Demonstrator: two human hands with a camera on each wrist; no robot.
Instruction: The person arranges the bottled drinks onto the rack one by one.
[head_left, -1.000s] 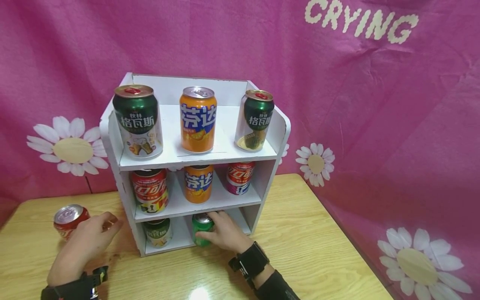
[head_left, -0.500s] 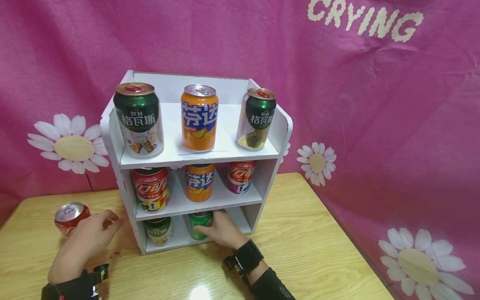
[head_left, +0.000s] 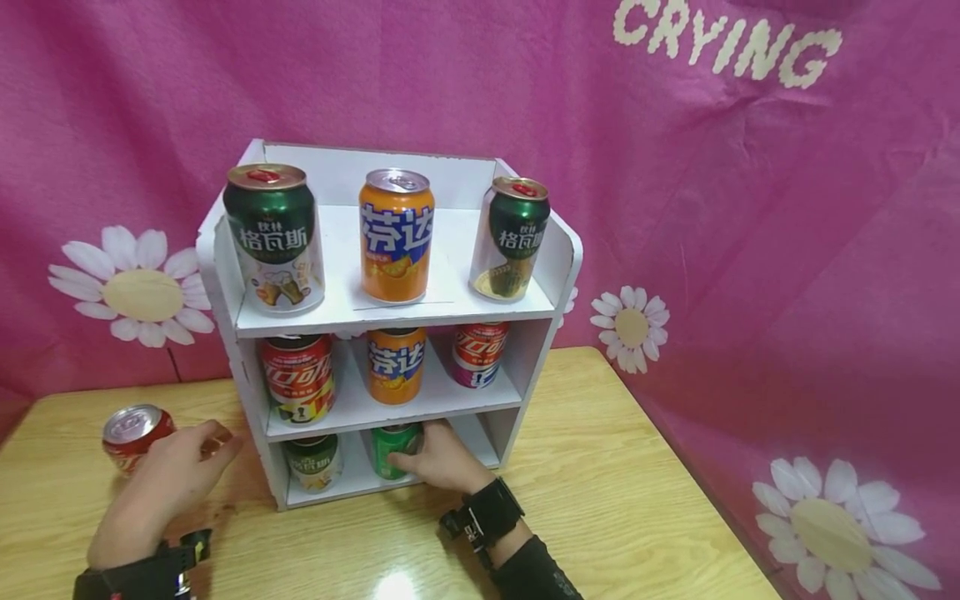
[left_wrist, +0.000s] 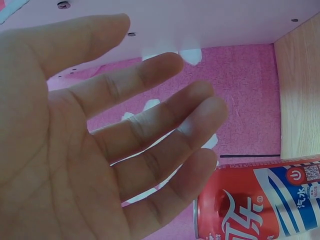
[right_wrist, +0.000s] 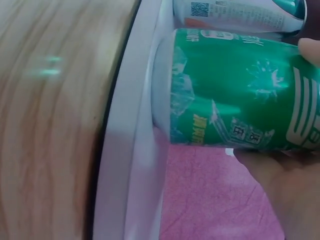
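On the bottom shelf of a white three-level rack [head_left: 405, 315], my right hand [head_left: 448, 460] holds a green soda can [head_left: 386, 450], thumb on its near side. In the right wrist view the green can [right_wrist: 230, 95] stands with its base at the shelf, close to the front edge. My left hand [head_left: 167, 477] hovers over the table left of the rack, holding nothing. Its fingers are loosely bent in the left wrist view. A red cola can [head_left: 133, 435] stands just behind that hand, partly hidden by it in the head view.
Beside the green can stands a green-and-white kvass can [head_left: 313, 463]. On the middle shelf are an orange soda can [head_left: 395, 367] between two red cans. The top shelf bears another orange can [head_left: 396, 237] between two kvass cans. A pink curtain [head_left: 712, 208] hangs behind the table [head_left: 600, 500].
My right hand has moved the green can back and a little left on the bottom shelf. The left hand has stayed almost still beside the red can.
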